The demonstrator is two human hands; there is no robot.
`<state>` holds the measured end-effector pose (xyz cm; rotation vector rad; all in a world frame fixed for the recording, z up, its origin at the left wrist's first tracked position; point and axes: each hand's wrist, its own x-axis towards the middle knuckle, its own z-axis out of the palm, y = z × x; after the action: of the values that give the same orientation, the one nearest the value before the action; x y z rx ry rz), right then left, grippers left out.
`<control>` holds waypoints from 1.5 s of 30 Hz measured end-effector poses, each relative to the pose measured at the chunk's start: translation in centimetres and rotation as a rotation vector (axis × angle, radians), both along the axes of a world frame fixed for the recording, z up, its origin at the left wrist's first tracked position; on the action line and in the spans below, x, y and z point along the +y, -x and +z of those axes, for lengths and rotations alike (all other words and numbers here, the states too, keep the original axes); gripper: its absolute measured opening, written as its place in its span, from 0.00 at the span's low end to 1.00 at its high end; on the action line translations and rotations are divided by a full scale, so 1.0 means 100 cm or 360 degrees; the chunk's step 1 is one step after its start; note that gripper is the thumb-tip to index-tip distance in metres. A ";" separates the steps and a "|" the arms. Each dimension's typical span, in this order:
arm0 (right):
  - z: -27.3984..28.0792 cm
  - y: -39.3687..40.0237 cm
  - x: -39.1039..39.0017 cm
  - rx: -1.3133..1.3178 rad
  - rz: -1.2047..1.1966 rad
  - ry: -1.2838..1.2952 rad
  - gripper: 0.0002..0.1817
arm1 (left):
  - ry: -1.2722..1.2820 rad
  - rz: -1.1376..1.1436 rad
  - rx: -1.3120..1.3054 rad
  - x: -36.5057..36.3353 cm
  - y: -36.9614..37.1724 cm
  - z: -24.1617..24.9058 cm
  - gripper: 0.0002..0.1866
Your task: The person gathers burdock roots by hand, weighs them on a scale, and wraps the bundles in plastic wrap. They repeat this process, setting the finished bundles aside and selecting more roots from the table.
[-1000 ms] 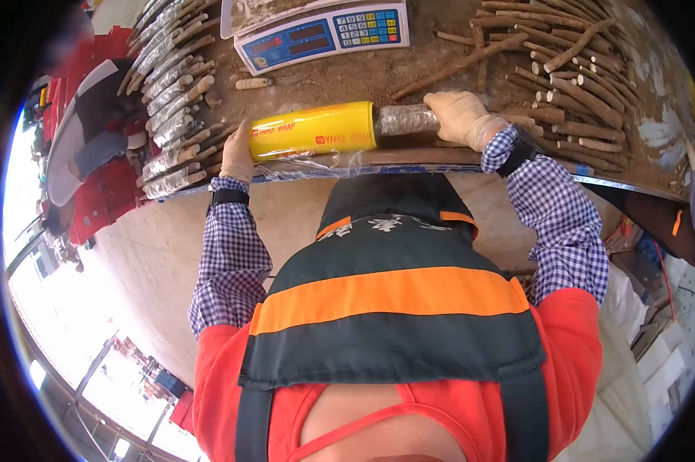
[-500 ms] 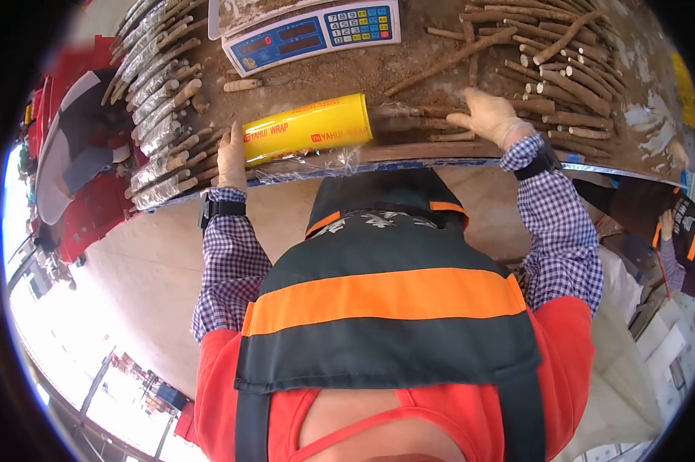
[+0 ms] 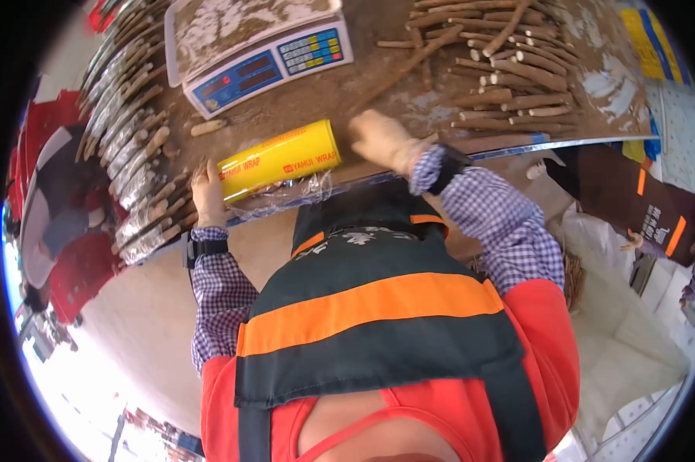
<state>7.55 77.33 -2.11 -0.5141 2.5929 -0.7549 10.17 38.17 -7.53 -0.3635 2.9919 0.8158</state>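
A yellow roll of plastic wrap (image 3: 279, 160) with red lettering lies along the near edge of the table, clear film crumpled under its front. My left hand (image 3: 208, 194), in a pale glove, is closed at the roll's left end. Just beyond the roll's right end is my right hand (image 3: 383, 142), also gloved, its fingers curled downward; what they hold, if anything, is hidden. Film-wrapped bundles of sticks (image 3: 124, 158) are stacked left of my left hand. Loose brown sticks with pale cut ends (image 3: 528, 73) are piled to the right of my right hand.
A digital scale (image 3: 259, 58) with a dusty pan stands at the back of the brown table (image 3: 401, 81). One short stick piece (image 3: 209, 127) lies before it. A co-worker in a dark apron (image 3: 632, 196) is at the right; red items (image 3: 85, 277) are at the left.
My right hand has come left from the loose sticks to the roll's right end, its spread fingers now curled. My left hand stays at the roll's left end. The view has shifted.
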 end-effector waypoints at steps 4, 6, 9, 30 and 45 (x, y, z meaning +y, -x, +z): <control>-0.023 -0.005 -0.003 0.0000 -0.0225 -0.0114 0.14 | -0.0356 0.0348 -0.0509 0.013 0.006 0.017 0.26; -0.013 -0.010 0.015 -0.0063 -0.0190 0.0142 0.15 | -0.0170 0.0217 -0.0549 0.006 0.008 0.019 0.25; 0.010 0.012 0.060 -0.0133 -0.0715 0.0082 0.20 | 0.0592 -0.0188 -0.0042 0.023 0.016 0.043 0.23; 0.081 0.051 0.362 0.0114 -0.1786 0.0137 0.19 | -0.0711 -0.1283 -0.0195 0.549 0.246 0.108 0.29; 0.040 0.121 0.440 -0.0116 -0.2373 0.0878 0.30 | -0.1389 -0.1103 -0.1371 0.591 0.317 0.119 0.18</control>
<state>-4.57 121.33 1.86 1.4734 2.2758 -1.8090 -21.55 97.25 4.38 0.2808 1.5816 1.2831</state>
